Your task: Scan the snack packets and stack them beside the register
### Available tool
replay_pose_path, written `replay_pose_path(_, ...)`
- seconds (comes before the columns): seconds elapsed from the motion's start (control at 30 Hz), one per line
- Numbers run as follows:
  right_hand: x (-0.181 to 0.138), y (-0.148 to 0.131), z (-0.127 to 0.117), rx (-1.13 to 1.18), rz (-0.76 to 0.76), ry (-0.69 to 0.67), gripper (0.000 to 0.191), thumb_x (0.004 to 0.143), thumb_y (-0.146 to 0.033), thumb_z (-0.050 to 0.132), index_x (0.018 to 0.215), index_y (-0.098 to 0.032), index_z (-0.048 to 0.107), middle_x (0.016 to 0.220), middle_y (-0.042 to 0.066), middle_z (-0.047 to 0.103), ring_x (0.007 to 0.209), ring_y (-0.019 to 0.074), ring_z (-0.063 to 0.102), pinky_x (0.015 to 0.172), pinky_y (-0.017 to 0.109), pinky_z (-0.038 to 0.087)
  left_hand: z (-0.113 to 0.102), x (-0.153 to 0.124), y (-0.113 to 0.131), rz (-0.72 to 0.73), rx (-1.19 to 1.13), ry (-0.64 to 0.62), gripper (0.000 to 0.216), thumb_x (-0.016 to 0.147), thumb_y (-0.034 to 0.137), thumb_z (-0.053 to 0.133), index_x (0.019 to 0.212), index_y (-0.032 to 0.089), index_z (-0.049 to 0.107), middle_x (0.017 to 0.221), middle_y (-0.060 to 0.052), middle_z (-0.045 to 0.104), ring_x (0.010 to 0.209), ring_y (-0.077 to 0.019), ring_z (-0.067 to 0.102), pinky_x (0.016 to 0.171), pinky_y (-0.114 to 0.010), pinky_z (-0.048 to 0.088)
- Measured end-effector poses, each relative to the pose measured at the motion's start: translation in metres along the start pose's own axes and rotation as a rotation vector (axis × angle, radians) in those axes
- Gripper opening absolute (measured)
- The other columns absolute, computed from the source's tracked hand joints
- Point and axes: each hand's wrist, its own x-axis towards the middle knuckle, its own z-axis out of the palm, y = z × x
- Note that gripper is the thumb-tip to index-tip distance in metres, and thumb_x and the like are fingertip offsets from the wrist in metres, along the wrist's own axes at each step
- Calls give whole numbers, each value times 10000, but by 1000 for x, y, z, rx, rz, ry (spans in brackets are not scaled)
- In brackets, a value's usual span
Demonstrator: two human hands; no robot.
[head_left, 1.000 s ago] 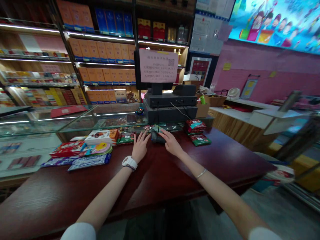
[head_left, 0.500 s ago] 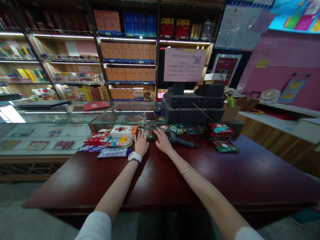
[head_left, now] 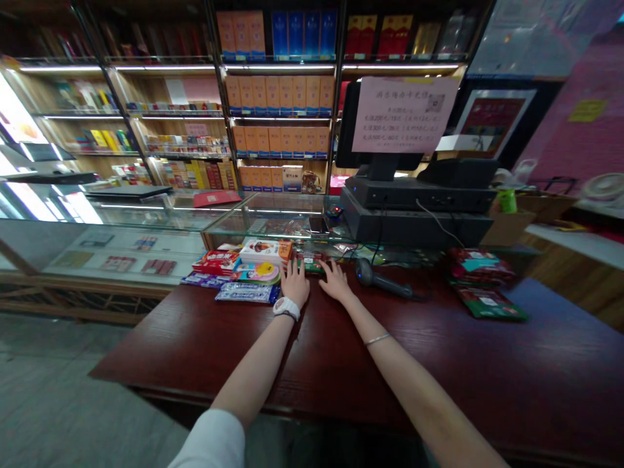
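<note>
Both my hands reach forward over a dark red counter [head_left: 341, 364]. My left hand [head_left: 295, 285], with a white watch on the wrist, lies flat with fingers spread, its fingertips at a green and red packet [head_left: 312, 261]. My right hand [head_left: 334, 281], a thin bracelet on its wrist, rests open on the same packet's right side. A black barcode scanner [head_left: 377, 278] lies on the counter just right of my right hand, untouched. Left of my left hand sit snack packs, among them a white box [head_left: 263, 250] and a blue wrapped bar [head_left: 246, 293].
A black till with a screen and a paper notice [head_left: 404, 114] stands behind the scanner. Red and green packets [head_left: 480, 273] pile at the right. A glass display case [head_left: 146, 227] runs off to the left. Shelves of orange boxes [head_left: 277, 97] fill the back wall.
My hands left the barcode scanner and shifted left onto the green and red packet. The view swung left, so the till and counter now sit further right.
</note>
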Motion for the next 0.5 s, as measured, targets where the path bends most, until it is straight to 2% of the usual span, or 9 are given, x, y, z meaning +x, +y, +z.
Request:
replay_pose_path(0.3,-4,1,0,-25,-8,-42,700,900,-254,510,1539,-350,243,1609,122,266,1436,367,329,1114,660,270,2,-1,-2,10,-20,-22,596,875,220,462,1463,131,427,1528,-160,422,1463,-322,289,1210,-575,117)
replay_pose_path(0.5,-8,1,1,-36,-23,-18,601,907,-260,497,1489,-324,363,1571,109,354,1416,351,366,1119,674,244,-5,-5,1,22,-47,-37,549,876,217,474,1421,153,471,1495,-136,473,1404,-318,377,1208,-554,145)
